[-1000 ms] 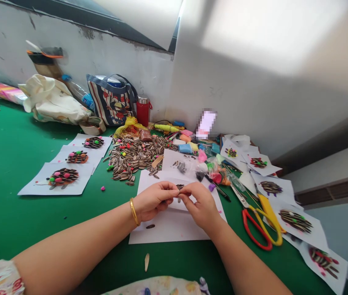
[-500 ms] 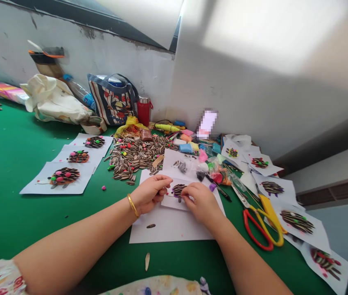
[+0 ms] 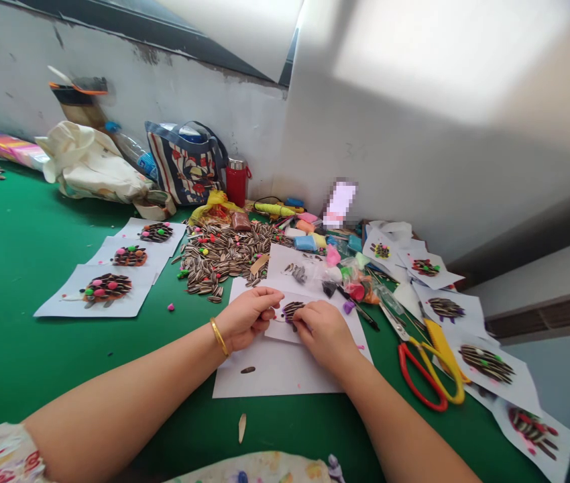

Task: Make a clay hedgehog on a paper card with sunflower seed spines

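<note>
A small white card [image 3: 275,331] lies on a larger white paper sheet [image 3: 277,372]. On it is a hedgehog figure [image 3: 292,310] of striped sunflower seeds with purple edging. My right hand [image 3: 329,337] bends over the figure's right side, its thumb and fingertips pressed together; whatever they pinch is too small to name. At the card's left edge my left hand [image 3: 249,318] is closed, thumb against the index finger; what it holds, if anything, cannot be made out. One dark sunflower seed [image 3: 247,369] rests on the sheet's lower left.
Behind my hands spreads a pile of sunflower seeds [image 3: 222,258], with coloured clay [image 3: 305,243] beside it. Scissors [image 3: 418,362] lie to the right. Finished-looking seed cards [image 3: 71,302] line the left and right sides. A red flask [image 3: 236,182] and a patterned bag [image 3: 184,161] stand against the wall.
My right hand has shifted slightly over the hedgehog figure and now covers more of its right side. The left hand stays nearly still. A pink bit shows beside my right wrist.
</note>
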`<state>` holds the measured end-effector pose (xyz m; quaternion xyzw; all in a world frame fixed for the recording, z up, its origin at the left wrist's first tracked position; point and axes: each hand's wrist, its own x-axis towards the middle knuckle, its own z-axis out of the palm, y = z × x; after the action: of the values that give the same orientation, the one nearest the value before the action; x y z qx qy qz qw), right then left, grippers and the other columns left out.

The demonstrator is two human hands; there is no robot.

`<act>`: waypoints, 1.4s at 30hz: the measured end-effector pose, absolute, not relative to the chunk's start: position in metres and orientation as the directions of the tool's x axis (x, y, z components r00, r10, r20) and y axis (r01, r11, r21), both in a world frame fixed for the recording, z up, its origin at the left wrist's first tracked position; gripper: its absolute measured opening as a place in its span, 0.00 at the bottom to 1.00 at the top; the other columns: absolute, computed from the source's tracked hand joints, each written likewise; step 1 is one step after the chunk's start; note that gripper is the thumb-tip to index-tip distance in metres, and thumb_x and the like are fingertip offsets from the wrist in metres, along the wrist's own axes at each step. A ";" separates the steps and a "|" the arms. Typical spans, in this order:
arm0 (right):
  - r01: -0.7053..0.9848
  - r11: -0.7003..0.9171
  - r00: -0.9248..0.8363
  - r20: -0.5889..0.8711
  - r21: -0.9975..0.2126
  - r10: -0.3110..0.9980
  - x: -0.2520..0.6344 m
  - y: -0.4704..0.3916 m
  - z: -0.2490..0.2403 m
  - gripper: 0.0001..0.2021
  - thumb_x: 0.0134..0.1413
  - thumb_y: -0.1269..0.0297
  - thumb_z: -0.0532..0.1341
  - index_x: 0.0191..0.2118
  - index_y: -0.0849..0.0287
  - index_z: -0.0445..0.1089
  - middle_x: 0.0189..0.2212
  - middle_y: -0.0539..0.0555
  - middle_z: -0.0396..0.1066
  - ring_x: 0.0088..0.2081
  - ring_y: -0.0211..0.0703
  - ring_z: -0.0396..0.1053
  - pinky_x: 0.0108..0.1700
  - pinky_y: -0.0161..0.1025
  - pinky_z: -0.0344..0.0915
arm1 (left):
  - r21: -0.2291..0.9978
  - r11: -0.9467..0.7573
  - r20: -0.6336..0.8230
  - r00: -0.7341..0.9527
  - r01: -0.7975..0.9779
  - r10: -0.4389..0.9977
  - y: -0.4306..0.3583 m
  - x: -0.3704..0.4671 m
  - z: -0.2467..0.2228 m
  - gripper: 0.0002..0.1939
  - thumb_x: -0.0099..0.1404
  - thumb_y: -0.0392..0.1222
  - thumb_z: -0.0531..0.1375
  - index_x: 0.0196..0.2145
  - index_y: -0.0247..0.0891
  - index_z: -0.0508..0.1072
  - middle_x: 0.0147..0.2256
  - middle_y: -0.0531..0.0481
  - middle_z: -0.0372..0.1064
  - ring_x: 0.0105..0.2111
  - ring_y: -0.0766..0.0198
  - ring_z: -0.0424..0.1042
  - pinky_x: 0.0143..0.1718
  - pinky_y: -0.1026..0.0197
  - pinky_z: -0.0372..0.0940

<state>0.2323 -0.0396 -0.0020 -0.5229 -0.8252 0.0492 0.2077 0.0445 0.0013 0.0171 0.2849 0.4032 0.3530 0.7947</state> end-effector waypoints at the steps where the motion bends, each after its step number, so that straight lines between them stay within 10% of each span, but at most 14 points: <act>1: 0.844 0.449 -0.369 0.291 -0.292 0.883 0.232 -0.040 -0.002 0.05 0.55 0.74 0.62 0.32 0.57 0.74 0.30 0.52 0.73 0.35 0.43 0.66 0.40 0.39 0.59 | 0.737 0.588 -0.440 0.425 -0.332 0.791 0.001 0.044 0.017 0.16 0.51 0.40 0.70 0.31 0.34 0.68 0.25 0.58 0.58 0.17 0.79 0.51 0.15 0.73 0.37; 19: 0.875 0.467 -0.416 0.293 -0.127 0.861 0.226 -0.038 -0.009 0.06 0.56 0.73 0.60 0.30 0.59 0.74 0.29 0.54 0.72 0.33 0.42 0.64 0.37 0.39 0.54 | 0.713 0.604 -0.449 0.430 -0.357 0.783 0.001 0.045 0.017 0.11 0.55 0.36 0.68 0.30 0.33 0.68 0.25 0.57 0.59 0.16 0.80 0.53 0.13 0.75 0.40; 25: 0.870 0.469 -0.404 0.322 -0.155 0.856 0.228 -0.041 -0.005 0.06 0.57 0.72 0.61 0.31 0.58 0.74 0.30 0.53 0.71 0.34 0.43 0.64 0.38 0.40 0.55 | 0.440 0.752 -0.545 0.520 -0.491 0.658 0.005 0.039 0.018 0.09 0.67 0.42 0.58 0.38 0.31 0.71 0.27 0.51 0.64 0.18 0.76 0.61 0.12 0.76 0.52; 29: 0.855 0.464 -0.351 0.398 -0.232 0.847 0.230 -0.044 0.005 0.05 0.57 0.71 0.60 0.32 0.58 0.73 0.30 0.54 0.70 0.35 0.44 0.64 0.39 0.41 0.56 | 0.312 0.779 -0.563 0.554 -0.544 0.613 0.003 0.037 0.022 0.17 0.71 0.48 0.52 0.44 0.30 0.70 0.34 0.43 0.70 0.29 0.65 0.74 0.28 0.66 0.73; 35: 0.817 0.486 -0.279 0.523 -0.312 0.805 0.231 -0.050 0.016 0.08 0.62 0.67 0.57 0.35 0.57 0.73 0.30 0.54 0.70 0.35 0.45 0.64 0.40 0.42 0.57 | 0.231 0.775 -0.459 0.637 -0.588 0.620 -0.001 0.041 0.024 0.26 0.72 0.55 0.48 0.50 0.28 0.67 0.48 0.31 0.70 0.49 0.50 0.73 0.48 0.52 0.71; 42: 0.803 0.503 -0.326 0.473 -0.319 0.819 0.225 -0.051 0.010 0.08 0.61 0.67 0.59 0.44 0.55 0.74 0.35 0.55 0.73 0.39 0.46 0.66 0.42 0.44 0.57 | 0.273 0.818 -0.361 0.735 -0.506 0.574 -0.007 0.044 0.019 0.31 0.71 0.60 0.45 0.52 0.27 0.68 0.40 0.35 0.73 0.39 0.56 0.75 0.44 0.54 0.70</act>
<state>0.2248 -0.0513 0.0103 -0.4981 -0.8141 0.0133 0.2984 0.0445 -0.0073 0.0195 0.0784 0.2188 0.2910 0.9281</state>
